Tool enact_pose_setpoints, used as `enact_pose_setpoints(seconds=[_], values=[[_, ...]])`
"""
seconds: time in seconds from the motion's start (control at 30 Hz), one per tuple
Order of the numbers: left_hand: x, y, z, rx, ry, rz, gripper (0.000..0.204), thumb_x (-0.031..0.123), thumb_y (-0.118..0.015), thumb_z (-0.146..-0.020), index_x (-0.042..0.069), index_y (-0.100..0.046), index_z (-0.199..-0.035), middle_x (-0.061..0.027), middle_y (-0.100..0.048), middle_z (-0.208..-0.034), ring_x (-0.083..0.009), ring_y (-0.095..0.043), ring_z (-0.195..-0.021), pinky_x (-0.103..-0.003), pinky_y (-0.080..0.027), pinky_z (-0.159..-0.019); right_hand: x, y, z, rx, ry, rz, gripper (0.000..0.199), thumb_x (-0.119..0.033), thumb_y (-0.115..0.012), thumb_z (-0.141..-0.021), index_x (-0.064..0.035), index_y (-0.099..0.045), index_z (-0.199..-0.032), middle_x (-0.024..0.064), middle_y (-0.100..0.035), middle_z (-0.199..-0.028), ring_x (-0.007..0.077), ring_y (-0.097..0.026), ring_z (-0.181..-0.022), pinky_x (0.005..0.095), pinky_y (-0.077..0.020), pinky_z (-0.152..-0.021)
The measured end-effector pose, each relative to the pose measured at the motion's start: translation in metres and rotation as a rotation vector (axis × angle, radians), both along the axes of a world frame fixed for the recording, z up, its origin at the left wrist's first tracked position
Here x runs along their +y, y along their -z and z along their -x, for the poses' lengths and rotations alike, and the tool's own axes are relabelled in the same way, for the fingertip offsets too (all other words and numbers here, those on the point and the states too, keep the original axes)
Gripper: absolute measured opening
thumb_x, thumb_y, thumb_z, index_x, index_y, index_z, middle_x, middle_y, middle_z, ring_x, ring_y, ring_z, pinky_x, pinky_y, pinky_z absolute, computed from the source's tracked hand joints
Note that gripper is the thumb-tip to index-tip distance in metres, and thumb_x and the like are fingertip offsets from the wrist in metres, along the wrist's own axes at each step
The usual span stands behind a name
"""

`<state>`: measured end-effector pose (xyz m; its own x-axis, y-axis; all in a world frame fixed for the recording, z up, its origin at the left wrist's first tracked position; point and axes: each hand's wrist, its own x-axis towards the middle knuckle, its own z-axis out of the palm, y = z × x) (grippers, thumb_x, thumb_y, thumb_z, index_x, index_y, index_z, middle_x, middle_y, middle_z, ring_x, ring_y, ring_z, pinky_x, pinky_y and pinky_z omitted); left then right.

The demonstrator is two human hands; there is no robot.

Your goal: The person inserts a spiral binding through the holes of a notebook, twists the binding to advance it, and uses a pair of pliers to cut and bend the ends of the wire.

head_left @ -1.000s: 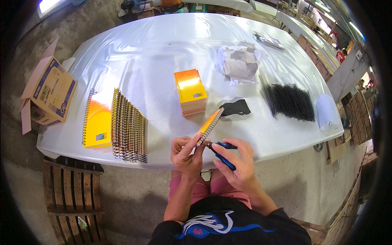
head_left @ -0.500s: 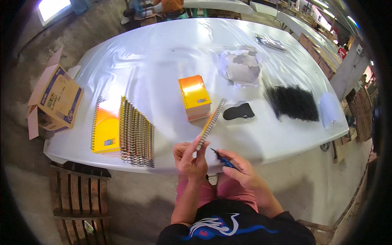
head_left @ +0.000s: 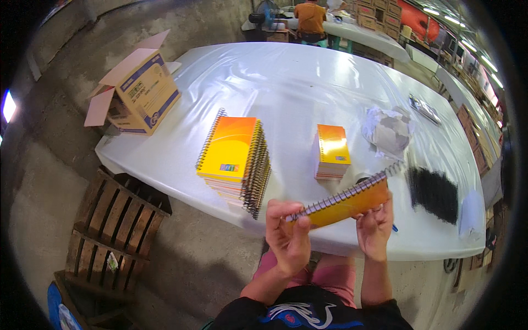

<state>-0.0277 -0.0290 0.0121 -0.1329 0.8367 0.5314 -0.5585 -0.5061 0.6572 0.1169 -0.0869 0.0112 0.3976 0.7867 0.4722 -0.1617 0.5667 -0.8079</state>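
At frame left sits an open cardboard box [head_left: 136, 91]; a stack of orange spiral-bound notebooks [head_left: 234, 157] lies centre-left. Lower centre, the left hand [head_left: 288, 237] and right hand [head_left: 374, 230] each clamp an end of one orange wire-bound notebook [head_left: 345, 203], with black wire coils [head_left: 434, 192] at right.

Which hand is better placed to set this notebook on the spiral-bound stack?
Probably the left. The left hand grips the orange notebook at its near end, on the side toward the spiral-bound stack; the right hand holds the far end, away from it.
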Motion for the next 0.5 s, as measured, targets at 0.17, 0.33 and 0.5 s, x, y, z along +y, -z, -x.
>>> enact_pose_setpoints(seconds=[0.17, 0.33, 0.5], values=[[0.017, -0.039, 0.057, 0.511, -0.661, -0.341, 0.033, 0.022, -0.062, -0.088, 0.0, -0.05, -0.11, -0.0106, -0.051, -0.103, -0.0219, -0.05, -0.103, -0.034, -0.039, -0.09, 0.07, -0.059, 0.029, 0.24, -0.167, -0.064, 0.047, -0.005, -0.062, -0.087, -0.0027, -0.041, -0.129, 0.0092, -0.059, -0.111, 0.0148, -0.059, -0.093, 0.0309, -0.0478, -0.086], [0.064, -0.049, 0.094, 0.302, -0.724, 0.029, 0.041, 0.023, -0.052, -0.094, -0.001, -0.047, -0.127, -0.0135, -0.05, -0.126, -0.0202, -0.045, -0.12, -0.036, -0.032, -0.099, 0.146, -0.117, 0.024, 0.13, -0.31, -0.139, 0.036, -0.012, -0.049, -0.093, -0.0029, -0.047, -0.128, 0.004, -0.06, -0.099, 0.0117, -0.057, -0.091, 0.024, -0.0447, -0.082], [0.099, -0.024, 0.097, 0.337, -0.482, 0.219, 0.052, 0.038, -0.039, -0.099, 0.001, -0.041, -0.136, -0.0133, -0.047, -0.135, -0.0193, -0.041, -0.126, -0.034, -0.027, -0.103, 0.201, -0.149, 0.072, -0.896, -0.267, -0.29, 0.044, -0.014, -0.053, -0.078, -0.0106, -0.056, -0.122, 0.003, -0.057, -0.069, 0.016, -0.053, -0.058, 0.0304, -0.0407, -0.068]])
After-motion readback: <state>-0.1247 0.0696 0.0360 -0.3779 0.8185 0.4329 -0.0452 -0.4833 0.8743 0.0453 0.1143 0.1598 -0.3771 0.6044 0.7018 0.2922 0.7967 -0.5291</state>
